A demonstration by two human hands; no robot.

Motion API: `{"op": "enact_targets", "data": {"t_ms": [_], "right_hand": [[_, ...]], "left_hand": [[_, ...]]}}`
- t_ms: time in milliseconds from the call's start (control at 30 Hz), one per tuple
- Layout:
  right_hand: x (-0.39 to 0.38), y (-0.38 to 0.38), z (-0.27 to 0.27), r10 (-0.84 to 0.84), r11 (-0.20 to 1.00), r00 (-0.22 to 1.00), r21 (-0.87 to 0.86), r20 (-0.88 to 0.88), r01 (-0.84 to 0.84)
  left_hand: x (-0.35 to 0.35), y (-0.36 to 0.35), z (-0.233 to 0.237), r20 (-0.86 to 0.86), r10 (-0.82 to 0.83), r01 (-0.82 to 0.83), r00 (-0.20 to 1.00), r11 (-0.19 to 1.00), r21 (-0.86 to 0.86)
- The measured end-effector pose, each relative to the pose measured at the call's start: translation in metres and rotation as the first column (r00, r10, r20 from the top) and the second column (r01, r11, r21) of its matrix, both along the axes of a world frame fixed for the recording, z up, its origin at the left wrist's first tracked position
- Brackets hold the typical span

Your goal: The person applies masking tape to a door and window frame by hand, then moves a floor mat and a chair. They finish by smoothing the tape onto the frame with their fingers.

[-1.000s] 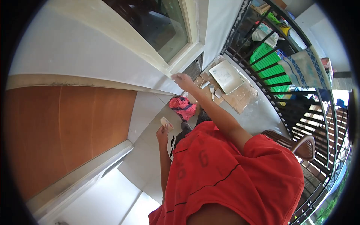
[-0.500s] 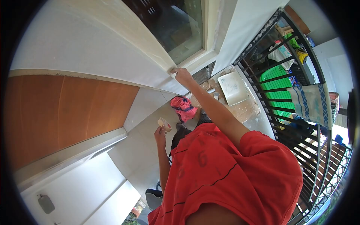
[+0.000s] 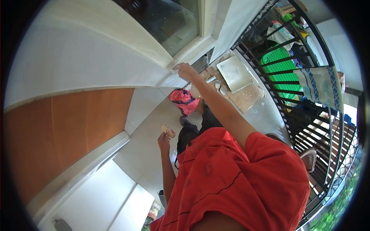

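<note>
My left hand (image 3: 164, 141) is closed around a roll of cream-coloured tape (image 3: 168, 131), held low in front of the wooden panel. My right hand (image 3: 186, 72) reaches up to the lower corner of the cream window frame (image 3: 172, 62). Its fingers point forward and touch the edge where the frame meets the white wall (image 3: 96, 57). Nothing is plainly held in the right hand, though its palm side is hidden. Below the right hand, a bundled pink and navy cloth (image 3: 184, 102) lies by my feet.
A whitish, stained tray (image 3: 235, 74) sits on a spattered board (image 3: 249, 101), with scraper-like tools (image 3: 220, 87) beside it. A black metal railing (image 3: 283, 71) runs along the right, with a patterned towel (image 3: 320, 86) over it. Behind it stands a green basket (image 3: 278, 65).
The view has shifted, so the wall and tray sit differently. My right hand stays at the frame corner, its fingers now more stretched out. The left hand still holds the tape roll.
</note>
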State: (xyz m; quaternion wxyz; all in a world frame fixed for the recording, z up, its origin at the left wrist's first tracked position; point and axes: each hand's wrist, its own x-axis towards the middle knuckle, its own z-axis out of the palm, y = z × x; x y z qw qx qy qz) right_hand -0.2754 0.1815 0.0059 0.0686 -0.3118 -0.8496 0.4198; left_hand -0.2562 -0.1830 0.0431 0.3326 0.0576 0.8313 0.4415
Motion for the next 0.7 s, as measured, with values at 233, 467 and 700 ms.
{"op": "enact_targets", "data": {"t_ms": [233,467,700], "right_hand": [[-0.002,-0.003,0.007,-0.056,0.993,0.994,-0.108,-0.098,0.046],[-0.006,-0.01,-0.013,0.01,0.996,0.96,0.09,-0.281,0.016],[-0.009,-0.017,-0.017,-0.145,0.989,0.974,0.006,-0.175,0.149]], "left_hand": [[-0.026,0.021,-0.04,0.094,-0.211,0.214,0.973,0.977,-0.025],[-0.028,0.046,-0.071,0.064,-0.296,0.288,0.953,0.951,0.109],[-0.041,0.009,-0.1,0.11,-0.391,0.383,0.914,0.92,0.088]]}}
